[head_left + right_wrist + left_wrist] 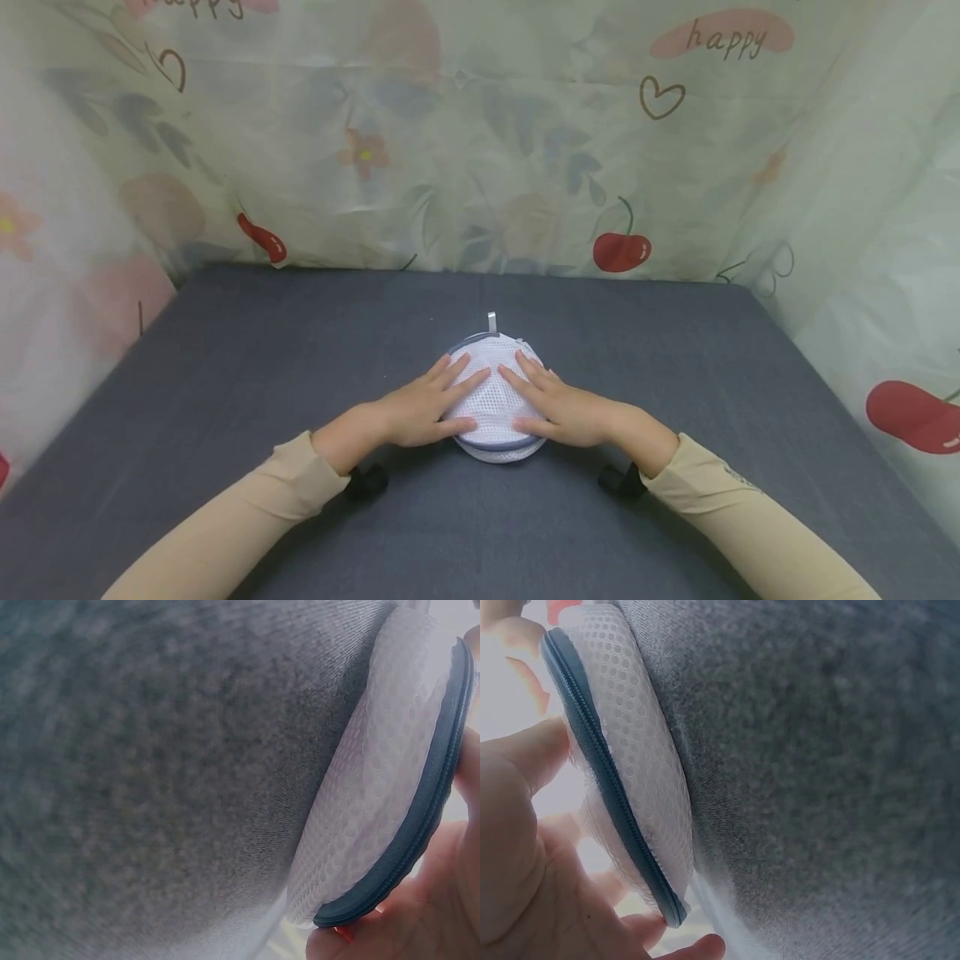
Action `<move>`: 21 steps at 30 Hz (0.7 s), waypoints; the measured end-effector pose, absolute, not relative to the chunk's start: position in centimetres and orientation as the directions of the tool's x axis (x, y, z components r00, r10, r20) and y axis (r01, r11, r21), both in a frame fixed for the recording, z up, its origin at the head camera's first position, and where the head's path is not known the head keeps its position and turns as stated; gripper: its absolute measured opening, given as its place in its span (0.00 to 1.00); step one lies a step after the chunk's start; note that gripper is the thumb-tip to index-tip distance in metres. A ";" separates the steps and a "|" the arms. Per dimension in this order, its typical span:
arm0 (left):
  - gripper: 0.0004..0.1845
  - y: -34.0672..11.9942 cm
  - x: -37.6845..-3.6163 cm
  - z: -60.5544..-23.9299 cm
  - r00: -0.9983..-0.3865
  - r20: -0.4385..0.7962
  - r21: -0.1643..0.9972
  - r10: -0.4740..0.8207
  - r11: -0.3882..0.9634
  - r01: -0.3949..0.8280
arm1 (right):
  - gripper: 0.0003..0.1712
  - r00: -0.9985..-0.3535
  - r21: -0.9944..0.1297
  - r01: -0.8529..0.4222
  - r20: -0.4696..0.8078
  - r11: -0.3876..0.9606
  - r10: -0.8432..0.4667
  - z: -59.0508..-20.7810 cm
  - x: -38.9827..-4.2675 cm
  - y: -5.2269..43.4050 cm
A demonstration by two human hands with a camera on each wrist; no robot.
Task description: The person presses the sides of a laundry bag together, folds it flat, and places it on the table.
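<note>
- white mesh pouch (pixel 491 400), round and domed, sits mid-table on the dark grey tabletop (pixel 225 375), slightly nearer the person than the back edge
- blue-grey zipper band (pixel 604 776) runs round the pouch rim; also seen in right wrist view (pixel 420 817)
- small grey loop tab (pixel 492 321) sticks up at the far side of the pouch
- left hand (pixel 423 408) lies flat on the left half of the pouch top, fingers (pixel 459 372) straight and slightly spread, thumb along the near edge by the rim
- right hand (pixel 562 408) lies flat on the right half, fingers (pixel 525 375) straight, slightly spread, thumb along the near rim
- fingertips of both hands nearly meet over the pouch centre, not overlapping
- neither hand curls around or pinches the pouch; both rest on top
- left wrist view: pouch (pixel 630 765) seen edge-on, bottom face against the grey cloth, palm and thumb (pixel 525 757) just beside the zipper
- right wrist view: pouch (pixel 382 772) edge-on on the cloth, palm at its rim
- beige sleeves (pixel 247 508) cover both forearms; black wrist mounts (pixel 366 482) touch the table
- floral curtain (pixel 480 133) with cherries and "happy" print surrounds the table on three sides
</note>
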State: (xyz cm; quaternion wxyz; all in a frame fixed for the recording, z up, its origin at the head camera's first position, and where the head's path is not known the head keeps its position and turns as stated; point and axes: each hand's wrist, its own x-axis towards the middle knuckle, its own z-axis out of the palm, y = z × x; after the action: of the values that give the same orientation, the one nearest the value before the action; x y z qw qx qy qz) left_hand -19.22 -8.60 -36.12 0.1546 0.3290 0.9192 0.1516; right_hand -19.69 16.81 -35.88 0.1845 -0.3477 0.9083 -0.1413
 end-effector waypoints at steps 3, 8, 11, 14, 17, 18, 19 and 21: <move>0.37 -8.6 -19.2 -36.0 -0.739 -0.185 0.376 0.648 0.741 0.556 | 0.43 -0.693 -0.388 -0.582 -0.222 0.714 -0.686 -35.8 -19.7 16.8; 0.37 -8.7 -19.2 -35.7 -0.745 -0.177 0.378 0.643 0.743 0.552 | 0.43 -0.708 -0.403 -0.581 -0.179 0.707 -0.683 -35.9 -19.9 17.0; 0.37 -8.8 -19.3 -35.6 -0.748 -0.162 0.375 0.644 0.741 0.557 | 0.43 -0.717 -0.399 -0.584 -0.153 0.707 -0.680 -35.9 -20.0 17.0; 0.38 -9.0 -19.4 -35.7 -0.747 -0.143 0.379 0.650 0.733 0.565 | 0.43 -0.724 -0.396 -0.591 -0.125 0.703 -0.679 -35.7 -20.1 17.0; 0.38 -9.2 -19.5 -35.5 -0.750 -0.131 0.400 0.649 0.727 0.559 | 0.43 -0.726 -0.399 -0.599 -0.095 0.694 -0.681 -35.3 -20.0 17.0; 0.39 -9.3 -19.5 -35.3 -0.753 -0.126 0.408 0.646 0.725 0.555 | 0.42 -0.730 -0.400 -0.598 -0.086 0.694 -0.678 -35.2 -20.0 17.0; 0.39 -9.4 -19.5 -35.2 -0.756 -0.118 0.418 0.644 0.723 0.550 | 0.42 -0.731 -0.404 -0.600 -0.075 0.691 -0.679 -35.1 -20.0 17.0; 0.39 -9.6 -19.5 -34.8 -0.764 -0.099 0.431 0.638 0.719 0.545 | 0.41 -0.736 -0.406 -0.600 -0.059 0.690 -0.675 -34.9 -19.9 17.1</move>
State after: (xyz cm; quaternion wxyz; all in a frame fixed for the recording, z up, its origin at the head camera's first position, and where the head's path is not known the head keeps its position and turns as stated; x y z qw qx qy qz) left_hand -19.52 -9.59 -34.81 0.1208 0.3216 0.9193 0.1919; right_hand -19.89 17.07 -34.94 0.1023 -0.3489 0.9134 -0.1831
